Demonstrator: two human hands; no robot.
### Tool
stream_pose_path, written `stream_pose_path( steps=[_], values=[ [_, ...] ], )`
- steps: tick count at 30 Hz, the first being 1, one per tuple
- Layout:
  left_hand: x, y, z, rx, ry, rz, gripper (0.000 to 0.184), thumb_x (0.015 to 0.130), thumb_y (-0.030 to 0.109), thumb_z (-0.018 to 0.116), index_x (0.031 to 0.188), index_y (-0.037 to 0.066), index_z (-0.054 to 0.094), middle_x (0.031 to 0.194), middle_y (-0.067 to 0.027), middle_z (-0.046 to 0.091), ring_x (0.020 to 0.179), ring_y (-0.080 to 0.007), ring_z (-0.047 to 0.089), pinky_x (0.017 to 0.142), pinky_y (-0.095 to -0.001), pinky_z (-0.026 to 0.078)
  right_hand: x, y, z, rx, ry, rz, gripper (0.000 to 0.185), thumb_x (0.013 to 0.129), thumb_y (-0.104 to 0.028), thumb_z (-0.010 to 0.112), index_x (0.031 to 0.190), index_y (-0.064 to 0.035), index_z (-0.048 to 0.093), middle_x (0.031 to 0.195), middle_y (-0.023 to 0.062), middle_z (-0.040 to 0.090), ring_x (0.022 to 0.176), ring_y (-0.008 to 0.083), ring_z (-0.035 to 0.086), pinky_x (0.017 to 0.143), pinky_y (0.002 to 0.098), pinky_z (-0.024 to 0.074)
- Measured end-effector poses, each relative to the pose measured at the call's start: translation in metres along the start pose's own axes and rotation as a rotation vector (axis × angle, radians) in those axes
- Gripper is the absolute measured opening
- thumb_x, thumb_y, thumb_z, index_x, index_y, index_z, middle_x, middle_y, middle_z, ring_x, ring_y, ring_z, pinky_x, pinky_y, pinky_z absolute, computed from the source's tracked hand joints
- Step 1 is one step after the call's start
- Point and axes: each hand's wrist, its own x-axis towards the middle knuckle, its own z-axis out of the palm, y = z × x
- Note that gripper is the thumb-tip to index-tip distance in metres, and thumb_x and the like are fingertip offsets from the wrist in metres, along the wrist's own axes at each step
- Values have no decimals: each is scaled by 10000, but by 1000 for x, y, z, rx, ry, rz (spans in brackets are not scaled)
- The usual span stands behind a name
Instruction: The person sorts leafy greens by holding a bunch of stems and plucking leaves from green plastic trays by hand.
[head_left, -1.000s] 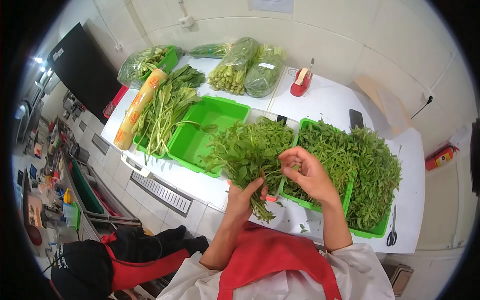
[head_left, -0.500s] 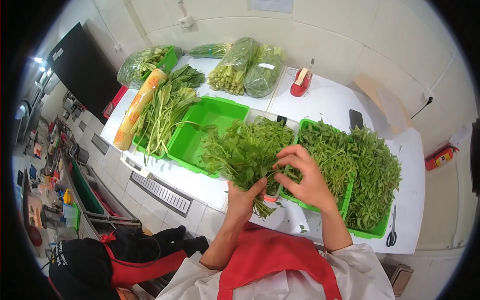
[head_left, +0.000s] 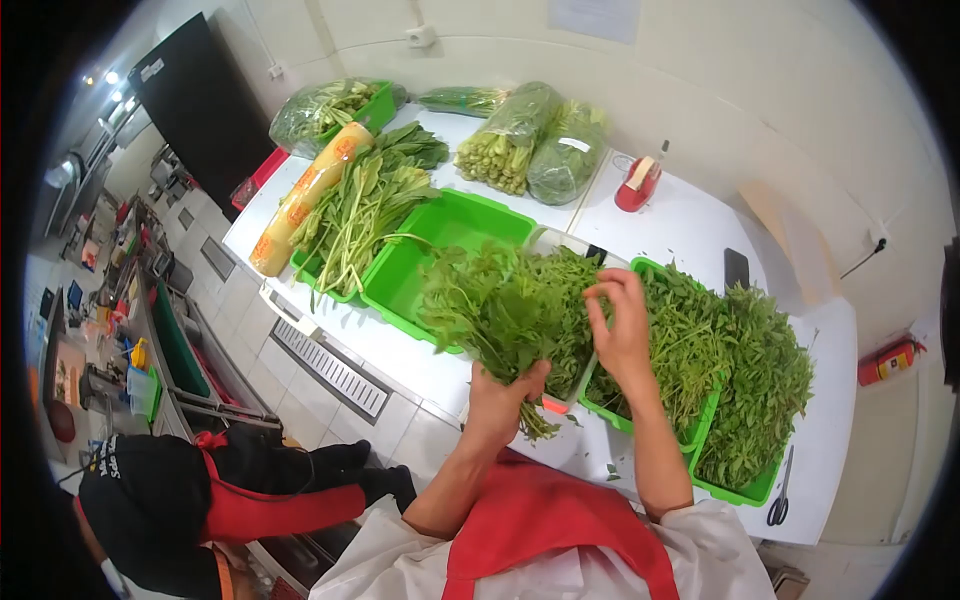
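Note:
My left hand (head_left: 500, 402) is wrapped round the stems of a bunch of leafy green herbs (head_left: 490, 310). The leaves fan out above the fist, over the side of an empty-looking green tray (head_left: 400, 255), and the stem ends poke out below. My right hand (head_left: 620, 325) is raised just right of the bunch, apart from it, with thumb and fingertips drawn close together. Whatever they may pinch is too small to make out. Beneath it lie more herbs (head_left: 568, 275) in a pale container, beside a green tray of herbs (head_left: 690, 330).
Another heaped herb tray (head_left: 755, 390), scissors (head_left: 780, 490), a phone (head_left: 736, 268) and a red tape dispenser (head_left: 638, 185) are to the right. Leafy stems (head_left: 365, 210), a wrap roll (head_left: 310, 200) and bagged vegetables (head_left: 510, 135) stand left and behind. A co-worker (head_left: 230, 490) is at lower left.
My right hand has moved up and away from the bunch, its fingers drawing closer together. My left hand keeps its hold on the herbs. The whole view has shifted slightly.

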Motion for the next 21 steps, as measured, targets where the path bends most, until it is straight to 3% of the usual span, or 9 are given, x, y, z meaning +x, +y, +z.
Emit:
stream_pose_path(
  steps=[3,5,7,9,11,13,16,21],
  values=[
    [-5,-13,-9,185,15,65,178,851,-54,692,1001,-3,609,821,-43,612,626,-131,528,578,-293,422,2,-8,3,-27,-13,4,182,887,-2,620,1070,-1,631,1147,184,562,1093,371,557,954,424,444],
    [-1,-22,-11,278,41,124,178,856,-50,690,1013,-9,616,855,-51,634,677,-143,572,624,-299,461,14,-30,-16,-6,102,21,206,866,15,641,1068,-17,669,1125,167,566,1081,339,560,935,430,452],
    [0,-28,-12,433,28,270,317,860,-45,693,1165,-27,609,1116,-104,671,1044,-200,626,904,-336,500,15,-64,-35,175,190,12,198,831,21,673,1020,-29,697,1091,132,567,1064,299,557,929,432,453],
    [0,-35,-12,457,25,288,336,839,-67,676,1165,-27,608,1104,-120,678,1032,-230,641,892,-350,504,20,-90,-40,184,89,-24,163,798,0,721,954,-46,711,1059,94,564,1024,271,547,918,427,429],
    [1,-39,-10,479,12,316,356,819,-89,658,1166,-27,607,1091,-136,685,1021,-261,656,879,-365,507,28,-98,-40,-14,-204,-167,163,789,-34,752,945,-57,710,1060,74,556,1012,267,533,917,411,391],
    [2,-38,-10,621,4,365,309,850,-80,649,1152,-34,609,1080,-104,677,975,-183,630,848,-331,496,29,-93,-35,-1,-247,-111,166,783,-49,764,938,-61,707,1067,68,551,1020,263,525,917,405,378],
    [3,-41,-12,732,-6,468,316,835,-88,643,1144,-32,608,1051,-117,680,964,-196,638,835,-329,496,29,-82,-30,78,-317,-31,172,775,-71,778,928,-66,699,1080,61,539,1042,256,512,923,399,360],
    [-2,-37,-11,767,-55,419,300,829,-95,638,1121,-36,602,965,-112,683,891,-224,656,784,-338,510,25,-71,-29,184,-355,-37,183,768,-69,765,920,-66,663,1100,68,528,1077,259,501,928,404,353]
  ],
)
